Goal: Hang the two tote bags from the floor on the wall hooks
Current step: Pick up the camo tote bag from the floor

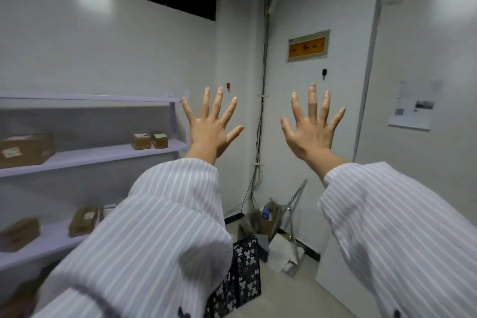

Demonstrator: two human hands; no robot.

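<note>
Both hands: the left hand (210, 134) and the right hand (309, 134) are raised in front of the far wall, fingers straight and spread wide, grasping nothing.
Hooks: a red hook (228, 86) sits on the wall just above the left fingertips, and a black hook (324, 72) sits higher and to the right. Both are bare.
Patterned tote bag: a black-and-white patterned tote bag (246, 266) stands on the floor (289, 294), near and low in the scene, partly hidden by the striped left sleeve (154, 227).
Second bag: a pale bag (280, 253) lies just right of the patterned one, and a brownish bag (258, 222) stands farther back in the corner. It cannot be told which of these is the other tote.
Progress: nothing is hung yet, so the task looks to be at its very start. Both bags remain to be picked up, lifted and looped over the hooks.
Writing: an orange panel (307, 46) high on the far wall carries dark marks, too blurred to read. A paper sheet (413, 106) on the right wall has print too small to read. Cardboard boxes (148, 140) on the left shelves (90, 156) bear white labels, also unreadable.
</note>
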